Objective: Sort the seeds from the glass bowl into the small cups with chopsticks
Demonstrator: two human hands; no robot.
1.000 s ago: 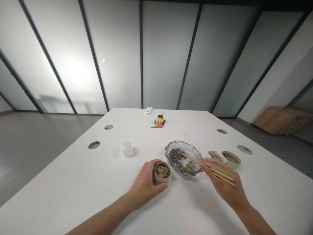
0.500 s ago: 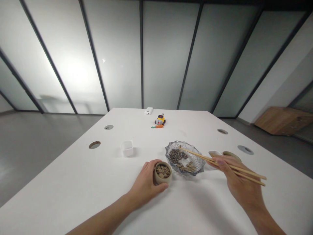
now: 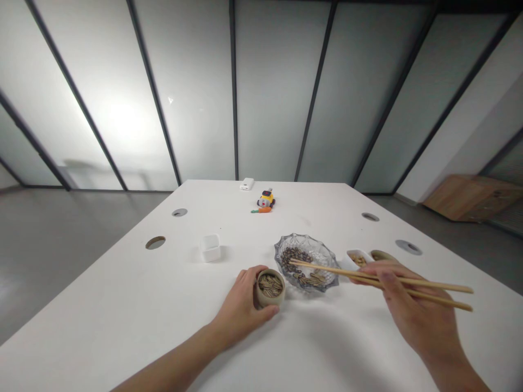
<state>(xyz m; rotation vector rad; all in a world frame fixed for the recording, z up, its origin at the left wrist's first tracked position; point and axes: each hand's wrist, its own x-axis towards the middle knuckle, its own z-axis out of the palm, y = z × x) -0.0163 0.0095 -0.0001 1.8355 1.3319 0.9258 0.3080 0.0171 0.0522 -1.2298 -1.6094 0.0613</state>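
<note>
My left hand (image 3: 246, 298) is wrapped round a small round cup (image 3: 270, 300) on the table, with striped sunflower seeds (image 3: 271, 285) inside it. In my right hand (image 3: 412, 310) is a pair of wooden chopsticks (image 3: 347, 271). Their tips reach into a clear glass bowl (image 3: 327, 251) with a scalloped rim, over dark round beans or nuts (image 3: 295, 256). More sunflower seeds (image 3: 312, 280) lie on the near side of that bowl. Whether anything is pinched between the tips is too small to tell.
Beyond my right hand stand a white dish (image 3: 356, 255) with light-coloured bits and a partly hidden olive cup (image 3: 379, 255). A white square container (image 3: 211, 248) is at left. Farther back are a toy car (image 3: 266, 199), a toy carrot (image 3: 263, 210) and a white box-like device (image 3: 247, 184).
My right hand has moved right and slightly toward me. The chopstick tips have shifted left and down over the dark pieces. My left hand still holds the cup.
</note>
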